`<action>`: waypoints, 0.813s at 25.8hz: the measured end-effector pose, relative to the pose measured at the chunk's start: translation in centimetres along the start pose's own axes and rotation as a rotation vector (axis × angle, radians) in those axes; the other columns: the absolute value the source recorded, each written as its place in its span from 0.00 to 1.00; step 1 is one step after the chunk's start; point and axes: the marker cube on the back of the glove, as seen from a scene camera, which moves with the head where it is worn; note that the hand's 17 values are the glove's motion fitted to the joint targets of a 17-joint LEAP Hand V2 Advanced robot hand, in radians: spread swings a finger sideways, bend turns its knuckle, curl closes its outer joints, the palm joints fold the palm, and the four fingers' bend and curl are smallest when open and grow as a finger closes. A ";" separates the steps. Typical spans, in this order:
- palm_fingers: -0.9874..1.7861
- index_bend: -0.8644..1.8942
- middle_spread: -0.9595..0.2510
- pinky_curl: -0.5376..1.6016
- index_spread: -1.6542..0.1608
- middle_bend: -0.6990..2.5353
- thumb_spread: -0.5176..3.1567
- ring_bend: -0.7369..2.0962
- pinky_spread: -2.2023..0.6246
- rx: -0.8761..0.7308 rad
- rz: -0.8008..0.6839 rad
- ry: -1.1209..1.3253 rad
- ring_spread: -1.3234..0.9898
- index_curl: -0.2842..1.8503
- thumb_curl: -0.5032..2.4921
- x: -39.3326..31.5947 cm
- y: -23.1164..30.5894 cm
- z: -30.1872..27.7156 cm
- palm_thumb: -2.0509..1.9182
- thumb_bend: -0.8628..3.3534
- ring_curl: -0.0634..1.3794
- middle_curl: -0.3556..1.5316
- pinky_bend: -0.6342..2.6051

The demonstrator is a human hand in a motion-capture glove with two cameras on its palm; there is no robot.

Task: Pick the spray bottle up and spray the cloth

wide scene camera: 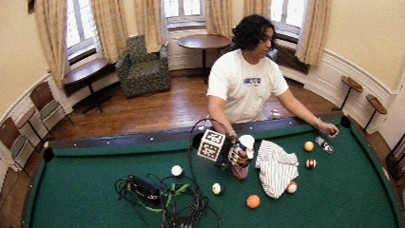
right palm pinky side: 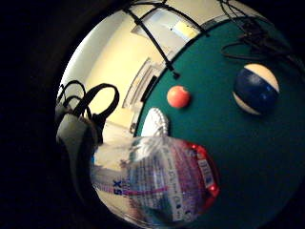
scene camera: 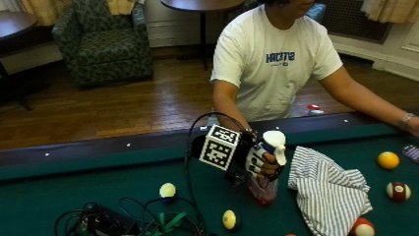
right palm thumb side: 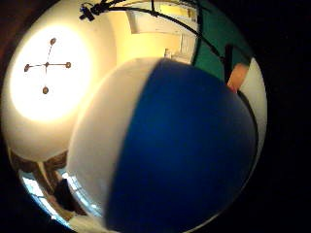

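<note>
A green pool table [scene camera: 78, 196] is seen with billiard balls scattered on it: a yellow ball [scene camera: 388, 160], a red-striped ball [scene camera: 397, 191], a pale ball [scene camera: 167, 190] and an orange ball [wide scene camera: 253, 201]. A tangle of black cables [scene camera: 104, 221] lies on the felt. An armchair [scene camera: 104, 42] stands behind.

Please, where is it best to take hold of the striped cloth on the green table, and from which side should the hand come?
Pinch the raised, bunched fold at the striped cloth's top, coming from above; there it stands off the felt, probably easiest to catch.
</note>
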 end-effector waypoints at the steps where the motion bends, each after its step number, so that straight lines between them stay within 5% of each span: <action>1: 0.87 0.40 0.59 0.41 0.74 0.37 0.28 0.47 0.69 -0.008 -0.012 0.005 0.48 0.31 0.35 -0.4 0.0 -0.3 0.76 0.20 0.33 0.44 0.31; 21: 0.86 0.42 0.60 0.43 0.75 0.39 0.23 0.50 0.67 -0.120 -0.219 0.010 0.48 0.36 0.39 -17.1 -5.0 -9.5 0.75 0.20 0.36 0.46 0.32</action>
